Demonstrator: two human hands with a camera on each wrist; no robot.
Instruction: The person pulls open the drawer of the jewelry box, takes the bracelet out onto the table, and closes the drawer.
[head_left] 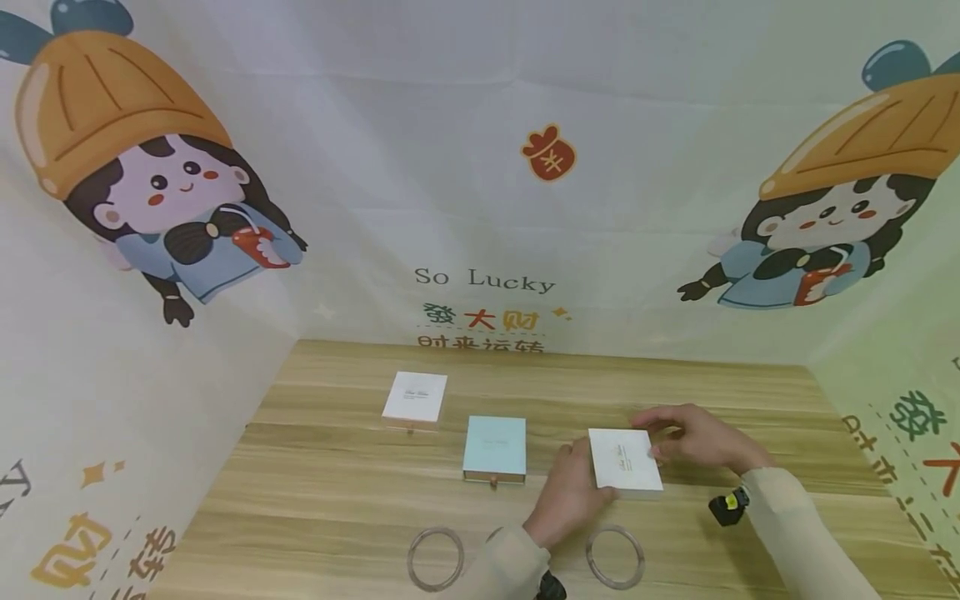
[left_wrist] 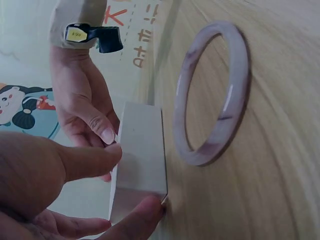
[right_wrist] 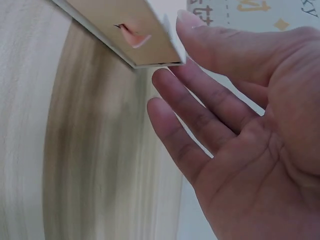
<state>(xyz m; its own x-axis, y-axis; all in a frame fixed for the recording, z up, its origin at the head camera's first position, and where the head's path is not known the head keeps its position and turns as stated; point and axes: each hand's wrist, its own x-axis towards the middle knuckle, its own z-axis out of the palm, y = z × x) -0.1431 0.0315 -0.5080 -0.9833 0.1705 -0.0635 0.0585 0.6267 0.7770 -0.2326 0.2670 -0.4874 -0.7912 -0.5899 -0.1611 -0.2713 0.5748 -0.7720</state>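
A white drawer box point(head_left: 626, 460) with gold lettering sits between the two hands at the right of the wooden table. My left hand point(head_left: 573, 493) grips its left side, with the thumb along the near face and fingers on the far side. On the box's right, my right hand point(head_left: 697, 437) has its thumb at the edge, its other fingers loosely extended. The right wrist view shows the box's tan drawer front point(right_wrist: 145, 35) with a pinkish ribbon pull point(right_wrist: 134, 37), facing the right palm. A pale purple marbled bangle point(left_wrist: 239, 75) lies close by.
Left of the hands are a light blue drawer box point(head_left: 495, 446) and, farther back, another white box point(head_left: 416, 397). Two bangles show near the front, one at left point(head_left: 436, 559) and one at right point(head_left: 615, 557); a third is mostly behind the left sleeve. Printed cloth walls surround the table.
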